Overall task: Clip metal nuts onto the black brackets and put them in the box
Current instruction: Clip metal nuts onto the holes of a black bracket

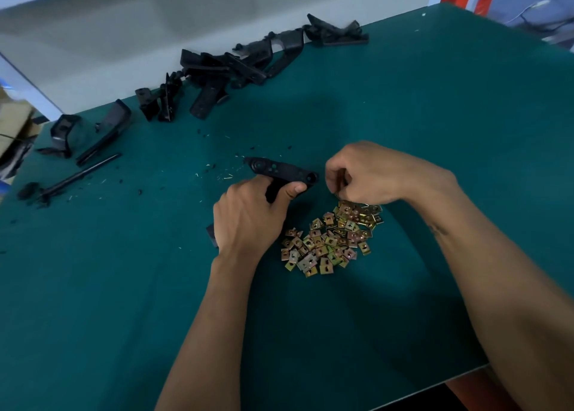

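Two bare forearms reach in from the near edge over a dark green tabletop (124, 286). Between them lies a loose pile of metal nuts (330, 239), small brass-coloured square clips heaped flat on the mat. The right hand (366, 174) hovers at the far right end of that pile, its fingers (337, 177) curled down and pinched together; something small seems caught between them, too hidden to name. The left hand (248, 218) sits just left of the pile and grips a black bracket (279, 171), fingers and thumb wrapped round its stem so that the flat, holed arm sticks out beyond the knuckles, its round end close to the right hand. Black crumbs and pale slivers are scattered on the mat past the hands. A thin black rod (80, 174) lies further left. Along the far edge, against a pale wall, runs a row of more black brackets (217, 71), tumbled over one another. A cardboard box (14, 124) shows at the far left edge, off the mat
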{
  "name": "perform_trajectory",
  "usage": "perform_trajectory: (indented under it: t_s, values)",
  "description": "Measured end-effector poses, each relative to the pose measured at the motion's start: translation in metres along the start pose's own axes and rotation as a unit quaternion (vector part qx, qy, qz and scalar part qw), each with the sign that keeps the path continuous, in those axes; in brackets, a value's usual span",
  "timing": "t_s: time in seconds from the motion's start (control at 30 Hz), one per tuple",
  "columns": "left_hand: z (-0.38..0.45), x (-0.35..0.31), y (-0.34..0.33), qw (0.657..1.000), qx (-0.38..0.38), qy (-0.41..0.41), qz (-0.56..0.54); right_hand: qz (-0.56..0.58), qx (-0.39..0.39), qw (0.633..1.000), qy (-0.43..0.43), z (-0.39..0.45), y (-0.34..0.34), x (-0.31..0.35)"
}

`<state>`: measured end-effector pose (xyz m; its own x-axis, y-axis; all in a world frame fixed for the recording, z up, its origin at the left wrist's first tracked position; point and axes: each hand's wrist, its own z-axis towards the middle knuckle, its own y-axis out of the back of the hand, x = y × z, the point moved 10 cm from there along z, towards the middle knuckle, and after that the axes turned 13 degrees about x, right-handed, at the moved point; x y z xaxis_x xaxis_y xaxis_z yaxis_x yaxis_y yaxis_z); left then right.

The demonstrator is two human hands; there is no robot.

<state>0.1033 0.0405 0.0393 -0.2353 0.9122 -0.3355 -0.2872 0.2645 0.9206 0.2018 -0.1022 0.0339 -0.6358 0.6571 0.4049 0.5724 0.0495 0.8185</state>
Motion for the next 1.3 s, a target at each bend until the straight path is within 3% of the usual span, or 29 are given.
perform_trajectory:
  t_s: [0.33, 0.43, 0.57, 0.67, 0.73, 0.8, 0.9, 0.97, 1.03, 1.13, 1.2, 1.3]
  values:
    - [0.007, -0.004, -0.009, 0.999, 0.017, -0.018, 0.04, 0.033, -0.009, 0.999, 0.036, 0.006, -0.003, 0.005]
    - [0.008, -0.005, -0.008, 0.999, 0.01, -0.028, 0.021, 0.12, -0.037, 0.99, 0.064, 0.005, 0.006, 0.0]
    - [0.006, -0.008, -0.006, 0.999, -0.003, -0.043, 0.017, 0.278, -0.116, 0.947, 0.112, 0.001, 0.019, -0.008]
    - [0.006, -0.007, -0.004, 0.999, -0.016, -0.036, 0.019, 0.403, -0.161, 0.889, 0.148, 0.003, 0.02, -0.007]
    - [0.006, -0.005, -0.003, 0.999, -0.022, -0.027, 0.021, 0.438, -0.174, 0.87, 0.148, 0.009, 0.013, 0.0]
    - [0.005, -0.003, 0.0, 0.999, -0.037, -0.018, 0.02, 0.465, -0.175, 0.857, 0.138, 0.016, 0.003, 0.006]
    - [0.003, 0.0, 0.004, 0.998, -0.055, -0.003, 0.018, 0.573, -0.143, 0.793, 0.151, 0.021, -0.006, 0.006]
    - [0.004, 0.001, 0.003, 0.998, -0.054, 0.002, 0.022, 0.607, -0.119, 0.769, 0.164, 0.022, -0.007, 0.006]
    - [0.004, 0.001, 0.003, 0.998, -0.052, 0.002, 0.023, 0.573, -0.127, 0.792, 0.169, 0.021, -0.006, 0.009]
    - [0.003, 0.001, 0.004, 0.998, -0.05, 0.002, 0.03, 0.417, -0.196, 0.87, 0.175, 0.014, 0.005, 0.017]
    - [0.002, 0.002, 0.005, 0.998, -0.052, 0.009, 0.03, 0.374, -0.226, 0.881, 0.182, 0.011, 0.009, 0.021]
    - [0.002, 0.004, 0.005, 0.998, -0.049, 0.016, 0.032, 0.396, -0.247, 0.868, 0.171, 0.01, 0.01, 0.016]
